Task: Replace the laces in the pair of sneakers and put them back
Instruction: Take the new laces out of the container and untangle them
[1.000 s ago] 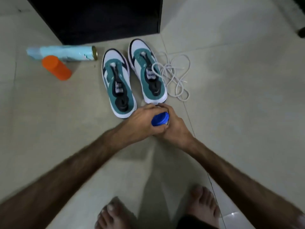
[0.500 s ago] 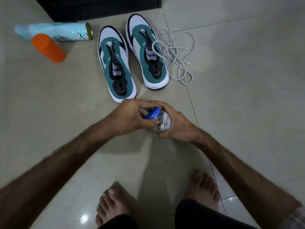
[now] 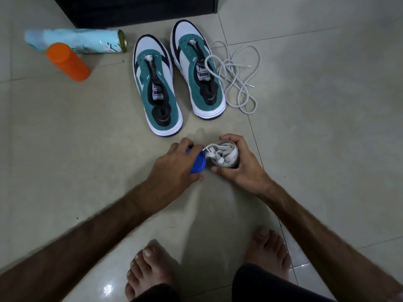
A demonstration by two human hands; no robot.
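Laces (image 3: 222,154) sit coiled in a jar (image 3: 230,163) wrapped by the right hand (image 3: 242,166); left hand (image 3: 172,168) grips its blue lid (image 3: 198,165). Sneakers (image 3: 158,88) wait unlaced on the floor, old laces (image 3: 237,70) beside. Likely next: set lid down, draw one lace out.

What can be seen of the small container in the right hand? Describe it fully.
The container is a small, pale, round tub, seemingly plastic, open at the top and stuffed with coiled flat white laces. The right hand grips it just above the floor, near the sneakers' heels. The left hand holds its blue lid right beside it.
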